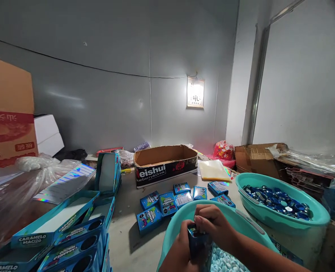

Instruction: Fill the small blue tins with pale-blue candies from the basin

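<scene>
My left hand is wrapped round a small dark blue candy box, held upright over a turquoise basin. At the top of the box, the curled fingers of my right hand grip its upper edge. Whether those fingers also hold a candy is hidden. Pale blue candies fill the basin floor under my hands. Just beyond the basin, several blue candy boxes printed "Caramelo Macizo" lie on the table.
At right, a second turquoise basin holds shiny blue round pieces. Blue display trays are stacked at left. Behind are an open cardboard box and a pile of yellowish sheets. A large carton stands far left.
</scene>
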Demonstrator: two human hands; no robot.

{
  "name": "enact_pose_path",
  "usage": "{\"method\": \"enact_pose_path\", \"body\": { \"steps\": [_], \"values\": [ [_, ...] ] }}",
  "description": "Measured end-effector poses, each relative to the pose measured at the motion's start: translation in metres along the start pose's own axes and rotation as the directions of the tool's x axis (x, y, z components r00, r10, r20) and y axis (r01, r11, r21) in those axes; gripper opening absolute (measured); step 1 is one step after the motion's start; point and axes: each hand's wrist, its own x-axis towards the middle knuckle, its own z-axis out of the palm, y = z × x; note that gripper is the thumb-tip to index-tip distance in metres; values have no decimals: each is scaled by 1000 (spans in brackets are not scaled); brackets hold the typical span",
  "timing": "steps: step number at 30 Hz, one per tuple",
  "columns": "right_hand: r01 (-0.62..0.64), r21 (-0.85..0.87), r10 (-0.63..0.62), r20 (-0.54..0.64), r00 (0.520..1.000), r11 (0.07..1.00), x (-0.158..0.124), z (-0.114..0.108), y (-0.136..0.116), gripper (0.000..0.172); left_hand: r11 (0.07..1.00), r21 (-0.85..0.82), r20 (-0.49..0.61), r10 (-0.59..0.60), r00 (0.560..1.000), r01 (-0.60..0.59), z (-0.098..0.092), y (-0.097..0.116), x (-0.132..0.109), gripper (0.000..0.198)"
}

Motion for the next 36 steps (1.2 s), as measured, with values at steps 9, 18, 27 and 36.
{"method": "enact_pose_path", "body": {
  "steps": [9,18,27,36],
  "values": [
    [-40,-6,40,-34,999,999,-1,0,5,54,999,28,-12,26,1000,-26,6,-10,0,49],
    [-24,-15,23,-73,997,1000,1,-1,-7,51,1000,12,-53,-6,999,7,5,13,-12,44],
    [-101,215,141,-180,974,971,0,-3,-6,44,994,102,-99,-17,995,27,6,14,-13,44],
    [-179,552,257,-67,964,815,0,-4,-6,33,990,142,-132,29,991,-10,7,17,-15,39]
  ]
}}
